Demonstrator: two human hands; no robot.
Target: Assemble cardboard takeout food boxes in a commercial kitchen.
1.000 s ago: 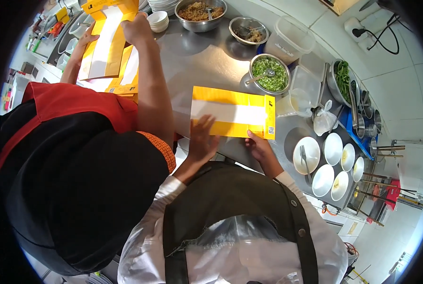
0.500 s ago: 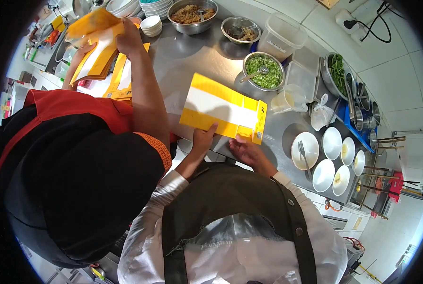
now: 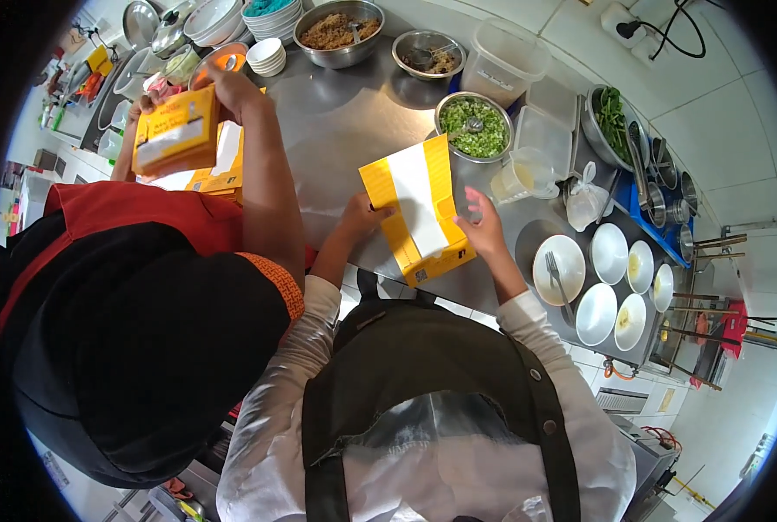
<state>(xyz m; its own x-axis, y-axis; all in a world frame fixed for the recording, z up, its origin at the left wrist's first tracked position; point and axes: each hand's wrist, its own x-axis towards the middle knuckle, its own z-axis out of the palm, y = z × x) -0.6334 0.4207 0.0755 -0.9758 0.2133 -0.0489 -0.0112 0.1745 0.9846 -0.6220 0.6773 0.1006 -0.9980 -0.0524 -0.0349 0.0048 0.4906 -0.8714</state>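
A yellow-and-white cardboard food box (image 3: 419, 209), mostly flat with a creased flap at its near end, is held up in front of me, tilted above the steel counter. My left hand (image 3: 367, 217) pinches its left edge, thumb over the printed face. At the opposite edge is my right hand (image 3: 486, 228), fingers spread and raised, the thumb at or touching the side fold. Just beyond the box's far corner stands a steel bowl of chopped green onion (image 3: 475, 126) with a spoon in it.
Close on my left, a co-worker holds yellow boxes (image 3: 177, 135) over more flat ones (image 3: 223, 178). White bowls (image 3: 596, 313), one with a fork, stand at the right of the steel counter (image 3: 323, 122). Food bowls (image 3: 341, 35), clear plastic tubs (image 3: 509, 65) and a knotted bag (image 3: 589, 207) line the back.
The box has turned upright, its printed end swinging toward me. My right hand has moved up along its right side and spread its fingers. The co-worker's boxes have come lower.
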